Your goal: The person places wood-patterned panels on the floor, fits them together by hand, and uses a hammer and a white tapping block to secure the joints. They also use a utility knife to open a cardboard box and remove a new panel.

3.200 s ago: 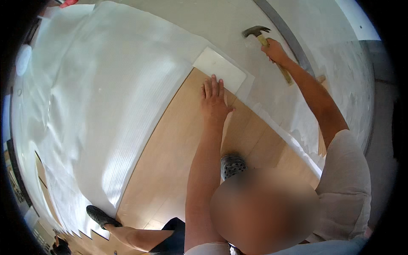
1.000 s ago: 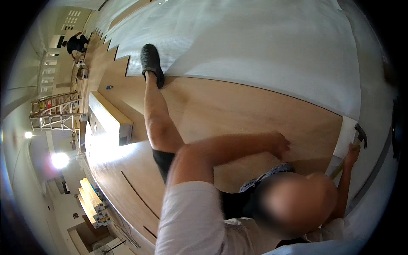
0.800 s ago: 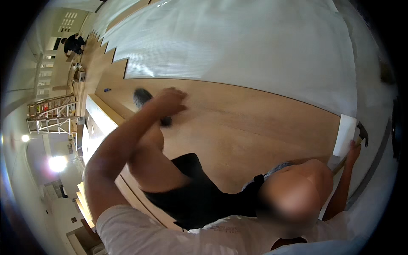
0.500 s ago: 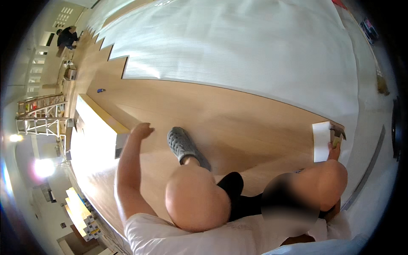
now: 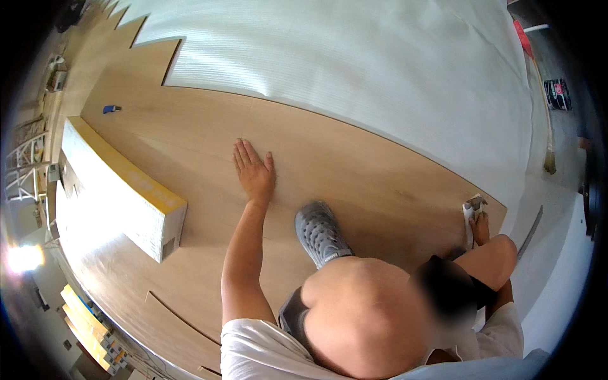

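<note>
My left hand [image 5: 254, 174] lies flat on the light wood-look floorboards [image 5: 304, 161], fingers stretched out and thumb apart. At the right end of the boards, my right hand [image 5: 481, 228] is closed around what looks like a hammer, its metal head [image 5: 475, 203] showing just beyond the fingers. A white piece [image 5: 468, 225] with a thin, upright look stands beside that hand. My knee and the dark, blurred area hide part of the right forearm. Between the hands, my grey shoe [image 5: 320, 231] rests on the boards.
Silvery white underlay [image 5: 380, 76] spreads beyond the boards' stepped edge. A long white and yellow carton [image 5: 120, 171] lies to the left, near a small blue tool [image 5: 111, 109]. A dark strip [image 5: 531, 231] lies by the right wall; stacked yellow packs [image 5: 85, 326] sit at lower left.
My left hand has come down flat on the boards, farther right and forward. The white piece has shifted from lying broad at the boards' end to narrow beside my right hand. The view has turned.
</note>
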Motion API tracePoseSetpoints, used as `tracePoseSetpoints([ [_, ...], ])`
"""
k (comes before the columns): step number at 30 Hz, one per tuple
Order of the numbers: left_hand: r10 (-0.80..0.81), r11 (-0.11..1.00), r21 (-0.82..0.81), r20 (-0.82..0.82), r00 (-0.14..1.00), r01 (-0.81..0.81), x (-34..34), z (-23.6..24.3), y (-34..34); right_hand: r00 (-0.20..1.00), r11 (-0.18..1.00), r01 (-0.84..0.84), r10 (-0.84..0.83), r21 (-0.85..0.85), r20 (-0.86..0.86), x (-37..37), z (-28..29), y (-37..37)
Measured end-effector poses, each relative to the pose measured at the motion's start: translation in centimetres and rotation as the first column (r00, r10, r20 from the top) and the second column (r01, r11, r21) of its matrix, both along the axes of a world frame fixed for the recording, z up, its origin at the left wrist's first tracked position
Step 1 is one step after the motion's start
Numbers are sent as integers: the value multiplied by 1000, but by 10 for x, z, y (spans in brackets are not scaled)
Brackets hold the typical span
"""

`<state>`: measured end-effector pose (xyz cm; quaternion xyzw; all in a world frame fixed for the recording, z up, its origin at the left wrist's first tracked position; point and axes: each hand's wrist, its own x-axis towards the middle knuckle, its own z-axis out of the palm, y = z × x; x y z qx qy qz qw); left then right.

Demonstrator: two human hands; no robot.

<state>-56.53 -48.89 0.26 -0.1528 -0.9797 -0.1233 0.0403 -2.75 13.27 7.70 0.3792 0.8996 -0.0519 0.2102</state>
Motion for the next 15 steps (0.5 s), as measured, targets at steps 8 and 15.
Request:
tracePoseSetpoints([
  [8,-202,979,31,95,975,200,-32,16,5,935,948,283,-239,-147,264,-42,26,-64],
  [15,-311,946,116,66,948,303,-112,6,-43,878,989,98,-32,-113,478,-78,26,-99],
])
